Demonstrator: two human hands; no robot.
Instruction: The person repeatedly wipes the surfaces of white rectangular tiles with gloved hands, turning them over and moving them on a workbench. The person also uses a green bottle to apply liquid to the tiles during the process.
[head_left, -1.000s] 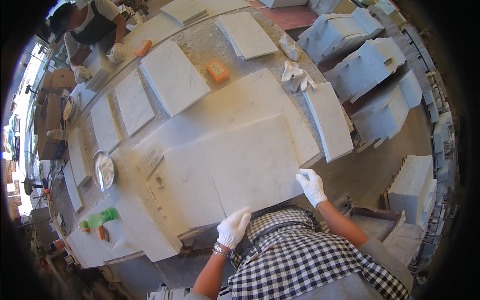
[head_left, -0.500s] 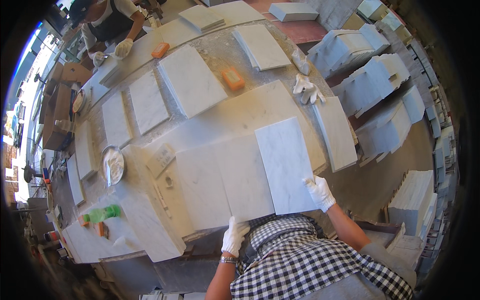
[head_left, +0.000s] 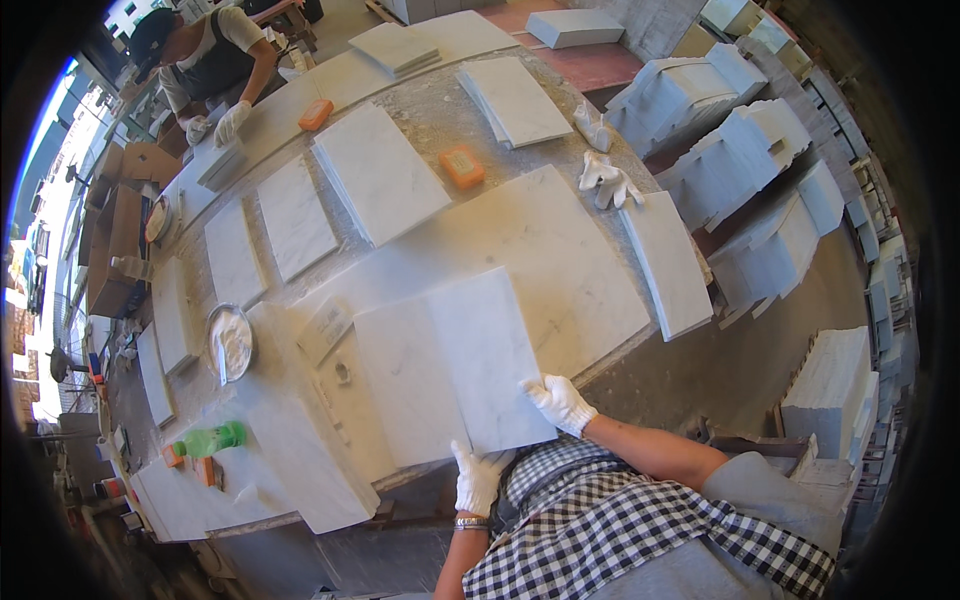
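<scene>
My gloved right hand [head_left: 560, 403] grips the right edge of a pale grey-veined marble tile [head_left: 490, 350], thumb on its face. That tile lies flat, its left edge meeting another marble tile [head_left: 405, 385]. At the near edge of the tiles, my gloved left hand [head_left: 478, 480] touches with thumb up and fingers stretched to the right, apart from the thumb. Under both tiles lies a large pale slab [head_left: 560, 270]. Just left of them are a small marked block [head_left: 325, 330] and a small ring-shaped piece [head_left: 343, 373].
Around the table stand tile stacks [head_left: 380, 170], orange blocks [head_left: 462, 167], a bowl of white paste [head_left: 232, 343], a green bottle [head_left: 210, 438] and loose gloves [head_left: 608, 182]. A co-worker [head_left: 215, 70] handles tiles at the far left. Tile stacks [head_left: 740, 160] fill the right side.
My right hand has moved left with the marble tile, which now covers where the middle tile lay. The large slab's right part is uncovered. My left hand has shifted slightly down and right.
</scene>
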